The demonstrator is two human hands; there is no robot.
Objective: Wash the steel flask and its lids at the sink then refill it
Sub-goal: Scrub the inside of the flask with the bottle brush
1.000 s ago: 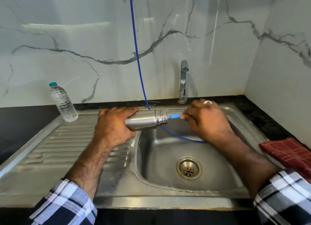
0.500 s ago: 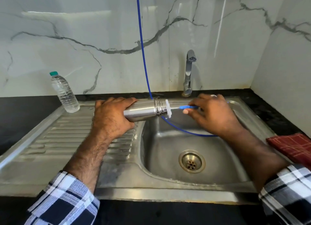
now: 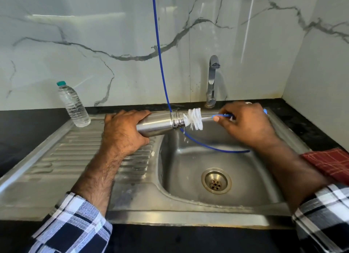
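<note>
Your left hand (image 3: pixel 122 131) is wrapped around the body of the steel flask (image 3: pixel 158 125), holding it on its side above the inner edge of the sink (image 3: pixel 188 196), with the open threaded mouth pointing right over the basin. Your right hand (image 3: pixel 247 124) pinches the blue handle of the bottle brush (image 3: pixel 194 119), whose white bristles sit just outside the mouth, touching or nearly touching the rim. The flask is rigid and smooth, and it looks wet, so judge it slippery: take it around the middle of the body with the whole palm, as you do now, not at the narrow threaded neck, where the fingers would crowd the brush. It probably weighs little while empty and will get heavier when refilled, so expect to firm up your hold then. The brush stem looks thin and likely to flex, so holding closer to the bristles should give more control. A blue cord (image 3: pixel 160 63) hangs down from above, passes the flask's neck and loops into the basin; mind that it does not snag the brush. The tap (image 3: pixel 212 79) stands behind, not running as far as you can see. A plastic water bottle (image 3: pixel 72 104) stands on the draining board at the left, and a red checked cloth (image 3: pixel 330 162) lies on the worktop at the right. No lids are in view.
</note>
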